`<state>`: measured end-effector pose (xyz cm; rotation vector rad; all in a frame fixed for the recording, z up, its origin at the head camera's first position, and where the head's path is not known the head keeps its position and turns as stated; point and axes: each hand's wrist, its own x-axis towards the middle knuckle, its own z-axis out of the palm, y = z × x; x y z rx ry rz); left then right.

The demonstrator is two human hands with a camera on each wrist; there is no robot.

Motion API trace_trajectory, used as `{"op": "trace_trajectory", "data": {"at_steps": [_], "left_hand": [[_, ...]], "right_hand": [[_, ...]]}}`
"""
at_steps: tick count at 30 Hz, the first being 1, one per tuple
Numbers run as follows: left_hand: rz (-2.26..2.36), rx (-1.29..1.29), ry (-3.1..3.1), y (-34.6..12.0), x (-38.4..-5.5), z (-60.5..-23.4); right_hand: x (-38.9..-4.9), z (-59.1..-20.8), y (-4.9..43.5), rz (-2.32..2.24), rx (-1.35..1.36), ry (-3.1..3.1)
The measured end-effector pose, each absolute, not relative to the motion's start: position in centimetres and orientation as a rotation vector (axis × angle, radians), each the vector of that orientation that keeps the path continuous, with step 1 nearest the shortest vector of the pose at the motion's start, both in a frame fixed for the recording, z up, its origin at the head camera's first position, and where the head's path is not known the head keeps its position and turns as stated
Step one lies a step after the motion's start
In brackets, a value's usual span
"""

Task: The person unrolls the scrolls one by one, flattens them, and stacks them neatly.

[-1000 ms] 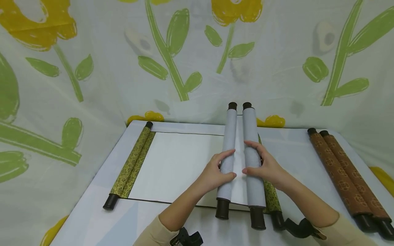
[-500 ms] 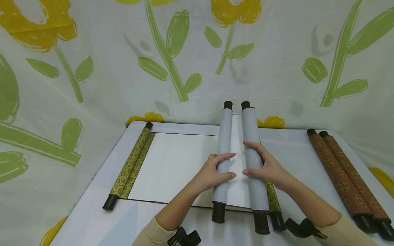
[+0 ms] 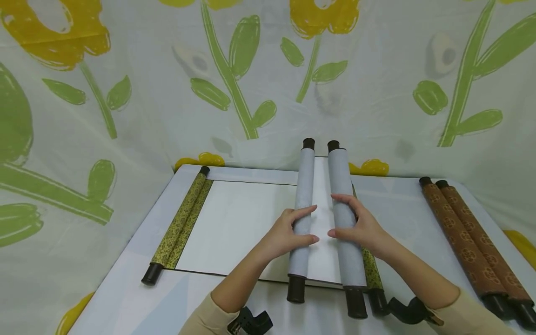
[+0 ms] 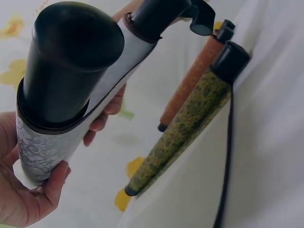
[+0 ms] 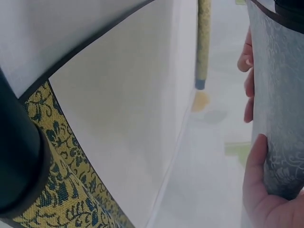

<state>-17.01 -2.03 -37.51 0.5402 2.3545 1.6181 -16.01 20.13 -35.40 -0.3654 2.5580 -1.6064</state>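
A light grey hanging scroll is partly unrolled between my hands, a strip of white paper [image 3: 325,260] showing between its two rolls. My left hand [image 3: 278,239] grips the left roll [image 3: 299,265], fingers and thumb on either side of it. The right roll [image 3: 351,265] is held by my right hand [image 3: 366,228] in the same way. Black knobs cap both rolls, one large in the left wrist view. Below lies an unrolled yellow-green scroll [image 3: 243,223], its patterned left roll [image 3: 177,223] in full sight. Its right roll [image 3: 371,270] is partly hidden behind the grey scroll.
Two brown patterned rolls [image 3: 469,242] with black ends lie side by side at the table's right. A white cloth [image 3: 138,116] with flowers and leaves hangs behind the table [image 3: 201,307]. A black wrist mount [image 3: 253,322] sits at my left sleeve.
The two grey rolls have moved slightly apart, the left one leftward, widening the paper strip between them. In the last half second they hardly move. Both hands keep their hold.
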Motion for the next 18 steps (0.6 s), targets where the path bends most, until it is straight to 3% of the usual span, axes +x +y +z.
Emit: {"op": "trace_trajectory", "data": {"at_steps": [11,18], "left_hand": [[1.589,0.643,2.359,-3.7,-17.5,-37.0],[1.598,0.574,2.330,-4.1,-17.6,-37.1]], "right_hand": [[-16.2,-35.4,20.3,-1.670,-0.403,2.459],[-16.3,-35.2,20.9,-1.628,-0.411,2.437]]}}
